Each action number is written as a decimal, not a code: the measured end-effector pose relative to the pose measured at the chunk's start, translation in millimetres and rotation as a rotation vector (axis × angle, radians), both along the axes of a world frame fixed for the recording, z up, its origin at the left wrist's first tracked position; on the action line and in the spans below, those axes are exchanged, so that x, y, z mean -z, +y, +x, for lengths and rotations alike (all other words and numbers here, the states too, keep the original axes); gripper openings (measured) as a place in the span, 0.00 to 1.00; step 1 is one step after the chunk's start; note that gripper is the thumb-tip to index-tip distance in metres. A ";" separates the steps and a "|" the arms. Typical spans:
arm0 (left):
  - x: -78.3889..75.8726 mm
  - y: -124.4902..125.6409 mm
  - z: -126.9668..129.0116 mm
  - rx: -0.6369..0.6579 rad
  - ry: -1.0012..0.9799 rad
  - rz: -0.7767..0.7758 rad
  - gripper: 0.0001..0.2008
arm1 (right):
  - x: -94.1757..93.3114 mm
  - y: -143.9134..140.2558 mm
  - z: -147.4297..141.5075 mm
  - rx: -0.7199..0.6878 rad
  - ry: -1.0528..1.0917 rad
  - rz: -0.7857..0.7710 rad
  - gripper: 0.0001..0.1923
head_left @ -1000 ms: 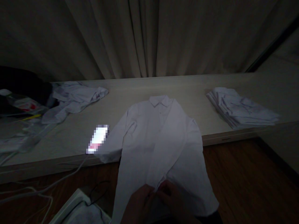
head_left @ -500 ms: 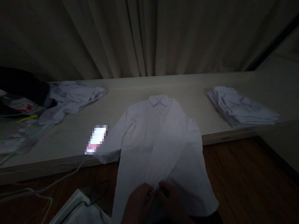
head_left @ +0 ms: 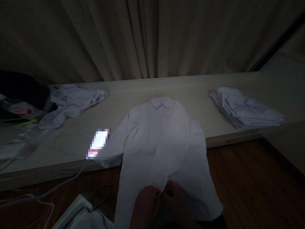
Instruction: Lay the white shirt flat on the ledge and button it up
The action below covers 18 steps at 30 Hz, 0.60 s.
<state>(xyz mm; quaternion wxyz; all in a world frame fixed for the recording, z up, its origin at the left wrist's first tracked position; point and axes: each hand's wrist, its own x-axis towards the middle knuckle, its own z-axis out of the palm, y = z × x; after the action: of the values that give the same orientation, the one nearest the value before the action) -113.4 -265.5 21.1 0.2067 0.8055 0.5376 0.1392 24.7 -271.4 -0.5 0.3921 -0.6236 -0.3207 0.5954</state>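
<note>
Both hands sit low at the bottom middle of the view, backs toward the camera. The left hand (head_left: 145, 205) and right hand (head_left: 177, 203) touch each other, their fingertips curled in and pinched together between them.

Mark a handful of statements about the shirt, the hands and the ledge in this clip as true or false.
1. Both hands, left hand and right hand, meet at the lower front of the white shirt. True.
2. The shirt lies collar toward the person. False: the collar points at the curtain.
3. A stack of folded shirts sits at the right of the ledge. True.
4. The lit phone lies on top of the shirt. False: it lies beside the sleeve, on the ledge.
5. A crumpled shirt lies at the left. True.
</note>
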 end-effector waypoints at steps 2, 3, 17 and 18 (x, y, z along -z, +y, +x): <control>0.1 2.5 0.6 -0.043 0.000 -0.059 0.05 | 2.4 -1.1 1.1 0.001 0.015 -0.027 0.05; 0.0 3.5 0.4 -0.051 -0.007 -0.079 0.05 | 3.1 -1.7 2.4 -0.001 0.057 -0.042 0.05; -0.7 4.4 0.4 -0.196 -0.149 -0.364 0.15 | 17.6 -8.6 2.6 -0.031 0.299 -0.133 0.11; -1.3 4.9 0.4 -0.229 -0.172 -0.414 0.15 | 18.6 -8.4 3.3 -0.045 0.242 -0.115 0.12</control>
<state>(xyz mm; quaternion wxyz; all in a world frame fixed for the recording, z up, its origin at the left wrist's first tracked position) -113.1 -260.6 22.4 0.3954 0.6649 0.6228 0.1168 28.0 -279.8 -19.1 0.3780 -0.5613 -0.2506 0.6923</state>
